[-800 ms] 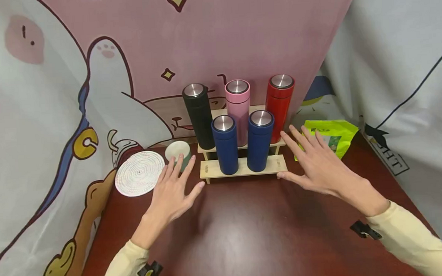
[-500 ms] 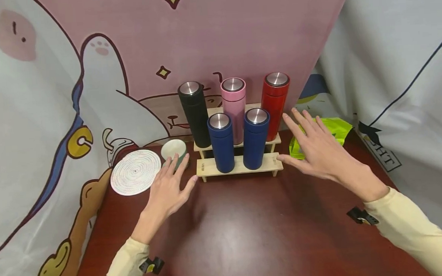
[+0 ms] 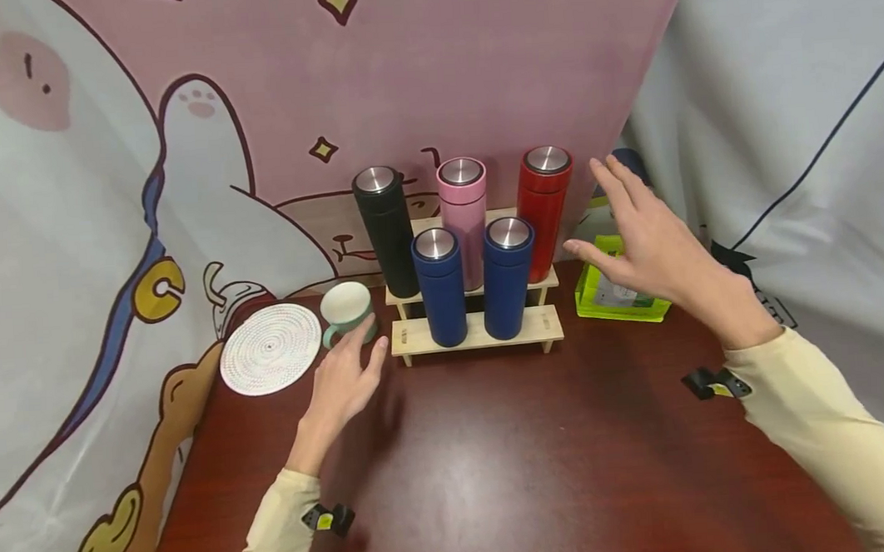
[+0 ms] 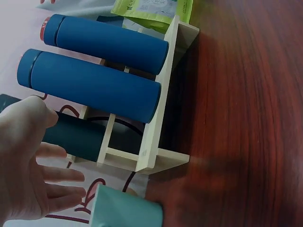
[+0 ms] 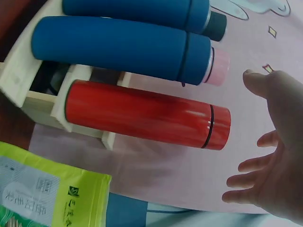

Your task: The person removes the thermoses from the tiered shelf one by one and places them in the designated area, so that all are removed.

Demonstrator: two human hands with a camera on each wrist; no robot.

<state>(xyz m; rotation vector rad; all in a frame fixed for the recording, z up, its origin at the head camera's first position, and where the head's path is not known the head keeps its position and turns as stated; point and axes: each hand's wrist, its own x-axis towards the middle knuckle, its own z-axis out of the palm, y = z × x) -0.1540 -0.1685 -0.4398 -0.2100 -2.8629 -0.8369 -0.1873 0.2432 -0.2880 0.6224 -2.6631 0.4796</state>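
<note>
My left hand is held over the table just in front of a green mug, its fingers extended and empty; in the left wrist view the mug stands apart from the fingertips. My right hand hovers to the right of a red thermos bottle, thumb and fingers spread around nothing. In the right wrist view a gap separates this hand from the red bottle's lid. Two blue bottles stand upright on the lower step of a wooden rack; black and pink bottles stand behind.
A bright green packet lies right of the rack, partly under my right hand in the head view. A round woven mat lies left of the mug. A patterned cloth hangs behind the dark red table.
My right hand has risen and moved away from the table, uncovering more of the packet's front. My left hand has shifted slightly and its fingers drew together, so the mug's handle now shows.
</note>
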